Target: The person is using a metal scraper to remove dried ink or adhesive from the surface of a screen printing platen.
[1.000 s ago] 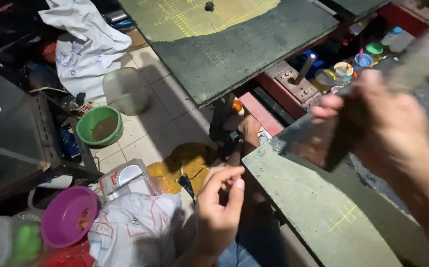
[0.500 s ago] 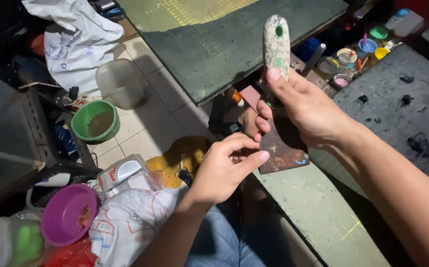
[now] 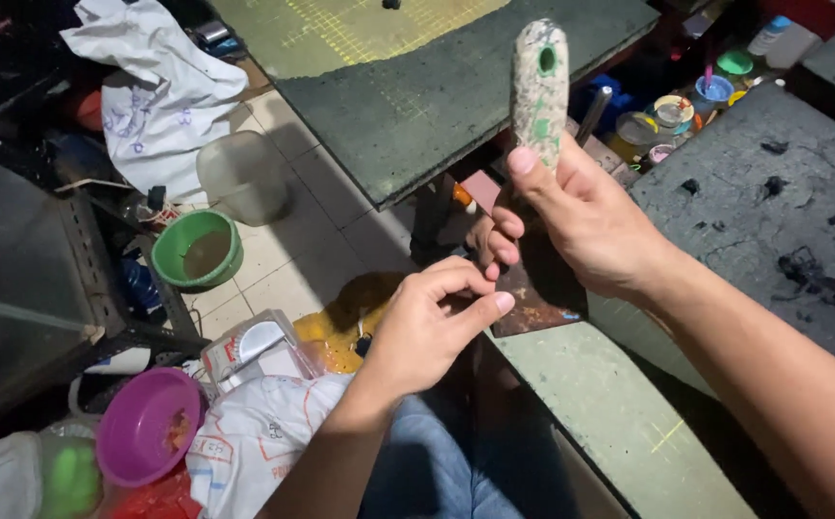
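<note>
1. A big dark green table [image 3: 408, 106] fills the top of the view. A yellow grid is on it, and so is one small dark bit. It is bare apart from that.

2. A dark grey table [image 3: 783, 250] sits on the right, with black crumbs and smears on it. A pale green board [image 3: 619, 423] lies lower down, just under the hands.

3. The right hand [image 3: 581, 216] holds up a stick-shaped tool handle [image 3: 539, 91]. The handle is pale, with green paint spots and a hole near the top. The thumb and fingers are wrapped tight around its lower end. The handle stands almost upright above the gap between the tables.

4. The left hand [image 3: 432, 322] is just below the right one. Its fingers are curled in with the thumb out. It may pinch something small, but I cannot tell. A flat rusty-brown piece [image 3: 533, 303] shows between the two hands.

5. On the floor are a clear plastic tub [image 3: 242, 178], a green bowl [image 3: 197, 250], a purple bowl [image 3: 148, 426] and white printed cloth [image 3: 162, 96].

6. Small paint pots [image 3: 672, 111] sit beyond the handle.

7. I think the work is at an early or middle point. The tool is only lifted and does not touch any table.
</note>
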